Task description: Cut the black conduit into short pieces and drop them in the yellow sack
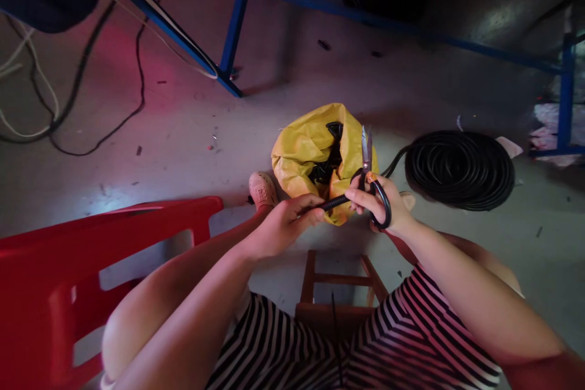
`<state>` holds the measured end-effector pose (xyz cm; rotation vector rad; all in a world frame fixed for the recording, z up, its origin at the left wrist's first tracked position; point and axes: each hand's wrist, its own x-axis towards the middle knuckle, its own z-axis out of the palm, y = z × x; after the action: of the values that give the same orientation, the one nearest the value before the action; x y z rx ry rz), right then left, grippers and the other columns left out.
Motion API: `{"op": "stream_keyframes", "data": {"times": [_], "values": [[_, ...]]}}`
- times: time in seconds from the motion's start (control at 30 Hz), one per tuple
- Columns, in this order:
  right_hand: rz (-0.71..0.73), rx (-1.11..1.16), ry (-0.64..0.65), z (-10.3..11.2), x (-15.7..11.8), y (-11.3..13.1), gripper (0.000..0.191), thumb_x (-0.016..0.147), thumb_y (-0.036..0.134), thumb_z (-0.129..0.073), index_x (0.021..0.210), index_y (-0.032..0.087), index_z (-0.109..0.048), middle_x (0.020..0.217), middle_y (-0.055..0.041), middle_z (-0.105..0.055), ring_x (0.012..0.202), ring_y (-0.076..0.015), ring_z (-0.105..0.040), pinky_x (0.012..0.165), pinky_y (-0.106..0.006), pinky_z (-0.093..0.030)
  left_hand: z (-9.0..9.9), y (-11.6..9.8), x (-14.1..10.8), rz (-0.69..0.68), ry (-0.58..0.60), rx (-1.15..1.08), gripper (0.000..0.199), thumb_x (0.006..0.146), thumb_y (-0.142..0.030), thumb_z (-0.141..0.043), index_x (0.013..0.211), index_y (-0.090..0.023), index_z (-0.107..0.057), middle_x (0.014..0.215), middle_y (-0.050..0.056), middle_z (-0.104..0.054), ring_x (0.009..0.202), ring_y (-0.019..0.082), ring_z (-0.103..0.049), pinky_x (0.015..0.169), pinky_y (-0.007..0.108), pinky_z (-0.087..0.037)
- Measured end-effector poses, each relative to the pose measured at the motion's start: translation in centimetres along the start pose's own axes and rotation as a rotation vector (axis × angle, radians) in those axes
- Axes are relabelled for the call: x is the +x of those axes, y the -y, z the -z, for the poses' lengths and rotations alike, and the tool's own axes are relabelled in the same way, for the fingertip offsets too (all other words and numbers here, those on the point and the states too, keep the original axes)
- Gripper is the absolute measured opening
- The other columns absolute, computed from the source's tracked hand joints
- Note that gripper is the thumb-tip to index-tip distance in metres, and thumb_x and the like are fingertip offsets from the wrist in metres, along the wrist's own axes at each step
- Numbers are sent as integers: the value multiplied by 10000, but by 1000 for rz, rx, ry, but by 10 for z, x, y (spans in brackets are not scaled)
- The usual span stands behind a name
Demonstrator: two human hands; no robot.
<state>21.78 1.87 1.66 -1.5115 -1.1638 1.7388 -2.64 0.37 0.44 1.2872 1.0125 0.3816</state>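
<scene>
Black and ribbed, the short tube is held above the near edge of the yellow bag; it looks light, springy rather than fragile, its ridges likely giving good grip near either end. The left hand pinches one end between thumb and fingers. The right hand's fingers curl around the scissors, thumb and fingertips also pinching the tube's other end; the blades stand slightly apart. Rightward, a black coil lies on the floor.
</scene>
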Motion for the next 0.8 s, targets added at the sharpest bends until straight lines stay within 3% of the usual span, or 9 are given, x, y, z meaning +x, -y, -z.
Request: {"op": "stream_keyframes", "data": {"times": [0.13,0.33,0.5,0.8], "values": [[33,-40,21,2,1,-13,677,778,859,-639,905,197,-576,719,-6,-578,661,-156,-540,629,-296,-457,10,-2,-4,13,-189,-95,338,998,-488,-595,1039,-165,-686,794,29,-598,705,151,-544,631,276,-472],[11,-65,248,-10,-10,-31,660,826,844,-605,974,204,-539,870,-17,-540,808,-180,-515,722,-299,-418,13,-5,-5,-3,-322,-85,299,983,-461,-610,1059,-184,-695,832,39,-600,675,147,-523,563,270,-450],[-62,-100,289,-17,-20,-33,668,812,831,-639,989,198,-519,877,-8,-508,812,-174,-481,726,-296,-373,3,-9,-4,5,-313,-29,312,980,-433,-604,1123,-167,-684,833,49,-652,784,186,-612,616,276,-486],[-96,-151,236,-20,-25,-30,639,823,827,-625,911,211,-479,832,11,-466,763,-154,-432,709,-290,-356,-3,-14,-1,-48,-298,67,268,987,-388,-592,1088,-156,-680,915,64,-708,868,202,-651,738,317,-520]]}}
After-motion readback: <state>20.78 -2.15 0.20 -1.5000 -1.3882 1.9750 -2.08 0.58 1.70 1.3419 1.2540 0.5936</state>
